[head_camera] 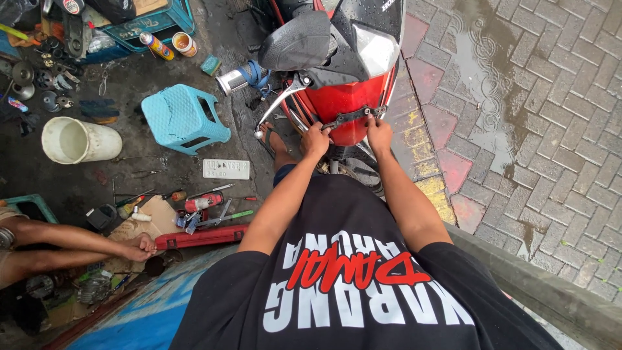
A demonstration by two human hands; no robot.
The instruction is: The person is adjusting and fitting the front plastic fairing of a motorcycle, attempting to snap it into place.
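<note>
Both hands press against the rear of a red motorcycle that stands directly ahead of the person. The left hand is curled closed with its fingers hooked on the lower edge of the red tail panel, just below a black bracket that runs across it. The right hand sits just beside the left, fingers bent and pinching the right end of that same bracket. The two hands are near each other but not touching.

Above the hands the black seat and a wet dark cover rise toward the top of the view; a chrome grab rail curves down to the left of the left hand. Further left of the hands, on the dark ground, stand a light blue plastic stool and a white bucket lying on its side. Below and left of the left hand lie scattered tools on cardboard and a long red case, where another person's bare arm reaches in. To the right of the right hand spreads wet brick paving with a puddle.
</note>
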